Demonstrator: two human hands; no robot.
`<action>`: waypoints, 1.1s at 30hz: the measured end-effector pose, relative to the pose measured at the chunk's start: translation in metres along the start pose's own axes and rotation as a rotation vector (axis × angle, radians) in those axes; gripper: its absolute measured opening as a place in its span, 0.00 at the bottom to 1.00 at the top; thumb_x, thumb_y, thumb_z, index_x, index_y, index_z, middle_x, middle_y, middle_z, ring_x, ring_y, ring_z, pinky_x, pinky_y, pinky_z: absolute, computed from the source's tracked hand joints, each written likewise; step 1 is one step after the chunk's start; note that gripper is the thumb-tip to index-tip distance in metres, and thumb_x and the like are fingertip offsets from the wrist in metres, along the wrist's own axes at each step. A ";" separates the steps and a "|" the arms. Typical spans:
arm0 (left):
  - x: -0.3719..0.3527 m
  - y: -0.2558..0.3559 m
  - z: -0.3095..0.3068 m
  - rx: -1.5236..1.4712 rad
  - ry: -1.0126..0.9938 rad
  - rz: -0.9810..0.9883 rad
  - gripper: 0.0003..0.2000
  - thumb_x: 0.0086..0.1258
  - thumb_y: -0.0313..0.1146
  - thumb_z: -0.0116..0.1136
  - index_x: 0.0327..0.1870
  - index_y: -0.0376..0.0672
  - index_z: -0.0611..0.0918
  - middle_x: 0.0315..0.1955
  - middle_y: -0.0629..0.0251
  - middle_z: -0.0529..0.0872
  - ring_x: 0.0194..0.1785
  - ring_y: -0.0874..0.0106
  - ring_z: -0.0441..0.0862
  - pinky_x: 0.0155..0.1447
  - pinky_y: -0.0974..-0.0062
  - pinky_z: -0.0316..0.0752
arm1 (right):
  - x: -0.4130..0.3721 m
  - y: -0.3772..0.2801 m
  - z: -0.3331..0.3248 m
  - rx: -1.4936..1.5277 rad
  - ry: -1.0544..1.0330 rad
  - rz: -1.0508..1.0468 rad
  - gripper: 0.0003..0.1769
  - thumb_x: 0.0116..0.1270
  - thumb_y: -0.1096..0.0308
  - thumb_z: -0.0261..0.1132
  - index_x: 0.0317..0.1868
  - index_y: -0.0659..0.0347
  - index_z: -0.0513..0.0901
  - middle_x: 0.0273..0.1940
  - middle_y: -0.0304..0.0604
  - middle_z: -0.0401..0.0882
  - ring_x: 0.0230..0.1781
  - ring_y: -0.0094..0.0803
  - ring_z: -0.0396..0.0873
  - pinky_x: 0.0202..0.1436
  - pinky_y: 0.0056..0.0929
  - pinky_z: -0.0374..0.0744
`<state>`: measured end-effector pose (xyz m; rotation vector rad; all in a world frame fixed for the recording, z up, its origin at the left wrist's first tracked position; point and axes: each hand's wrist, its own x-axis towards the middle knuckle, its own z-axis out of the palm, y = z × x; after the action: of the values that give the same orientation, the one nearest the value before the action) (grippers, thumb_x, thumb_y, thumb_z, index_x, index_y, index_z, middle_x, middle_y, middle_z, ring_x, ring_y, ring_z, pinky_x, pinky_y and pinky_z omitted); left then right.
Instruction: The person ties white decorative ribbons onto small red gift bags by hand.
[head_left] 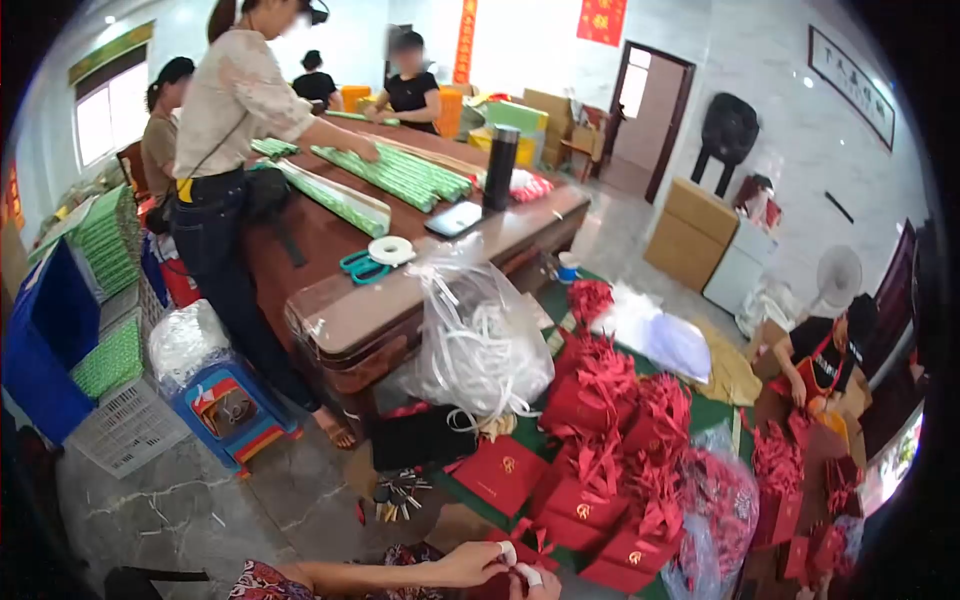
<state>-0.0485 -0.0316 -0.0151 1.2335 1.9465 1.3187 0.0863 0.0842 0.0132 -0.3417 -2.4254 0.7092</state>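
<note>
My left hand (474, 565) reaches in from the lower left, its fingers bent and closed in a pinch. Close beside it, my right hand (537, 584) is also closed, partly cut off by the bottom edge. White wraps cover fingertips on both hands. Whatever lies between the fingers is too small to make out. Just beyond them is a red ribbon (538, 537). Red gift bags (588, 505) with gold emblems and ribbon handles are piled on the green table surface to the right. A flat red bag (499, 474) lies nearer the middle.
A clear plastic bag of white ribbon (483, 345) hangs by the brown table (330, 310), which bears green rolls (395, 170), scissors (362, 267) and a black flask (502, 168). One person stands there; others sit. Another person handles red bags at right. Blue stools (228, 415) stand left.
</note>
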 end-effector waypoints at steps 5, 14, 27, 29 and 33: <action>0.005 -0.010 -0.005 -0.027 0.030 0.035 0.10 0.72 0.32 0.58 0.51 0.43 0.77 0.42 0.55 0.84 0.46 0.55 0.83 0.49 0.62 0.78 | -0.001 -0.002 0.007 0.094 -0.008 0.080 0.11 0.65 0.73 0.69 0.47 0.59 0.81 0.41 0.51 0.83 0.41 0.52 0.81 0.46 0.41 0.79; 0.028 -0.043 -0.019 0.680 0.065 0.143 0.15 0.64 0.33 0.63 0.50 0.40 0.80 0.48 0.58 0.77 0.54 0.58 0.74 0.56 0.63 0.74 | -0.005 0.018 0.033 0.111 0.038 0.159 0.07 0.68 0.68 0.67 0.45 0.56 0.82 0.41 0.48 0.83 0.41 0.49 0.82 0.46 0.40 0.80; 0.022 -0.057 -0.003 0.701 -0.071 0.161 0.13 0.64 0.38 0.64 0.42 0.39 0.78 0.42 0.58 0.76 0.49 0.58 0.76 0.53 0.63 0.74 | 0.001 0.016 0.038 -0.012 0.038 0.215 0.03 0.65 0.69 0.67 0.37 0.57 0.83 0.35 0.52 0.82 0.37 0.51 0.81 0.42 0.43 0.79; 0.023 -0.059 -0.003 0.616 -0.085 0.127 0.15 0.64 0.39 0.65 0.42 0.39 0.77 0.42 0.57 0.77 0.50 0.56 0.76 0.53 0.62 0.74 | 0.003 0.011 0.035 -0.080 -0.004 0.212 0.03 0.64 0.69 0.67 0.37 0.58 0.83 0.33 0.53 0.81 0.35 0.53 0.81 0.40 0.45 0.79; 0.025 -0.050 -0.003 0.527 -0.149 0.094 0.17 0.62 0.39 0.68 0.44 0.37 0.78 0.44 0.54 0.77 0.52 0.54 0.77 0.53 0.61 0.75 | 0.003 0.012 0.039 -0.088 0.018 0.243 0.04 0.65 0.68 0.67 0.36 0.59 0.83 0.33 0.53 0.81 0.34 0.53 0.81 0.39 0.45 0.79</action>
<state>-0.0836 -0.0179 -0.0570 1.6280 2.2225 0.7393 0.0615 0.0790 -0.0186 -0.6840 -2.4275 0.6986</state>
